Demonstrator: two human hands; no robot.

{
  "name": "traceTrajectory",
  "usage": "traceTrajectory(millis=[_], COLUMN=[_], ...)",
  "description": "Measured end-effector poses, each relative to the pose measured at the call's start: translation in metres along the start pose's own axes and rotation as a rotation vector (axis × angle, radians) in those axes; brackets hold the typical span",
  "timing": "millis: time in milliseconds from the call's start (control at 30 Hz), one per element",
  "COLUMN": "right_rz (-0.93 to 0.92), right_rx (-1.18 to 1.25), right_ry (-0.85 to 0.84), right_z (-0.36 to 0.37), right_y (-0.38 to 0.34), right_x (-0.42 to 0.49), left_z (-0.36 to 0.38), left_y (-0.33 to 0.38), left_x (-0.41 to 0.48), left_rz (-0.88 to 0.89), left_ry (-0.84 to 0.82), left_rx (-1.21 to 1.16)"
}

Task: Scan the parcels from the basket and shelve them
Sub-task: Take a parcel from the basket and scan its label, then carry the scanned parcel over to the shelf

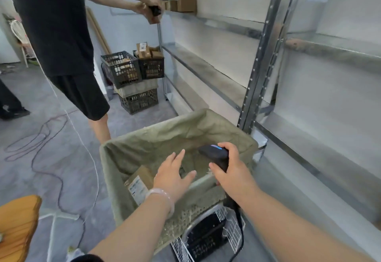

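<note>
Lower centre: left hand [173, 176] spread flat and empty, reaching into the olive-green cloth-lined basket [154, 126] toward a brown cardboard parcel with a white label [140, 181] lying at its lower left. The right hand [233, 175] grasps a black handheld scanner [216, 154] above the basket's right side. Grey metal shelving [257, 65] at right is nearly bare, with a few small brown boxes [186, 4] upper centre. Early going by my reckoning: this parcel is not yet lifted, scanned or shelved.
</note>
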State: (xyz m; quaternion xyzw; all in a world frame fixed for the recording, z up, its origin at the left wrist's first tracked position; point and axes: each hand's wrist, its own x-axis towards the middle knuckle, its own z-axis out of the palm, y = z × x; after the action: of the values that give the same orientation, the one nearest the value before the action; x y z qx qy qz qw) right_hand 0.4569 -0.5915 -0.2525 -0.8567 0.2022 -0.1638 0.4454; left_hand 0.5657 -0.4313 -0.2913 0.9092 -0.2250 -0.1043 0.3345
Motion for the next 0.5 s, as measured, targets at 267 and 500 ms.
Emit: traceTrajectory(millis=[267,500], right_rz=[0.060,0.125], right_rx=[-0.092,-0.197], right_ry=[0.341,0.618], right_z=[-0.140,-0.274], right_y=[0.034,0.053], right_x=[-0.090,-0.230], left_z=[0.058,0.124], left_y=[0.163,0.320], left_x=[-0.035,-0.151], left_rz=[0.428,0.769], left_ry=[-0.094,-0.186], left_rx=[0.164,0.124])
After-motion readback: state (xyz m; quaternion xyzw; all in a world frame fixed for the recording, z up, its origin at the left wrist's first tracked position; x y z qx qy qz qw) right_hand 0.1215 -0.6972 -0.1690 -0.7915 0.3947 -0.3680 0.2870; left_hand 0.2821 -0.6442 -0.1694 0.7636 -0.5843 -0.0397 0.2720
